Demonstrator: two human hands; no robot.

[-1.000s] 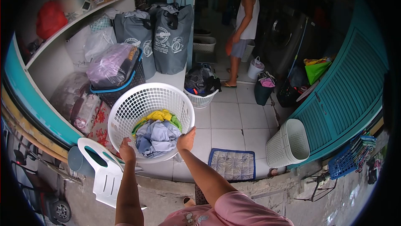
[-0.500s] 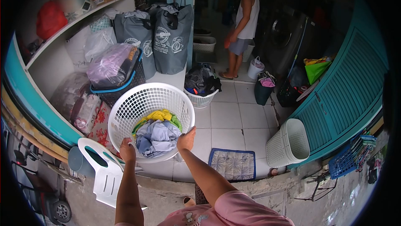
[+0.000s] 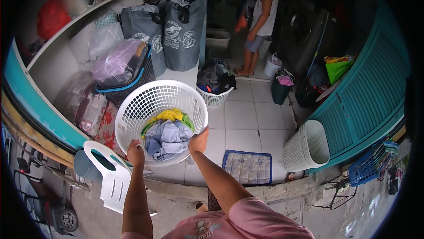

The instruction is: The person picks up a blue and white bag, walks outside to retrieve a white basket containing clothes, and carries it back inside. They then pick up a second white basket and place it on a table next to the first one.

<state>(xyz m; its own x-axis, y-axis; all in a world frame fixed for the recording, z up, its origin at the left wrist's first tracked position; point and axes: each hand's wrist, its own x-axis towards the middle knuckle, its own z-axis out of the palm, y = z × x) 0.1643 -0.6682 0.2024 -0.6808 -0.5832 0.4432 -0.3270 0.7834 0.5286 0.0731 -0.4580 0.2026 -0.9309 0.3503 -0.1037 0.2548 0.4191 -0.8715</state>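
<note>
The left hand (image 3: 135, 153) and right hand (image 3: 198, 142) still grasp the laundry basket (image 3: 161, 83) at its near rim, clothes (image 3: 170, 137) unshifted inside; beyond, a co-worker's (image 3: 266, 13) red item (image 3: 241, 23) has swung forward.

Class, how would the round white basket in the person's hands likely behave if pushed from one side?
The basket would probably stay stiff: its lattice wall keeps its round shape between the left hand and right hand. It looks fairly light for its size, being full of holes. The loosely heaped clothes would likely slump sideways.
</note>
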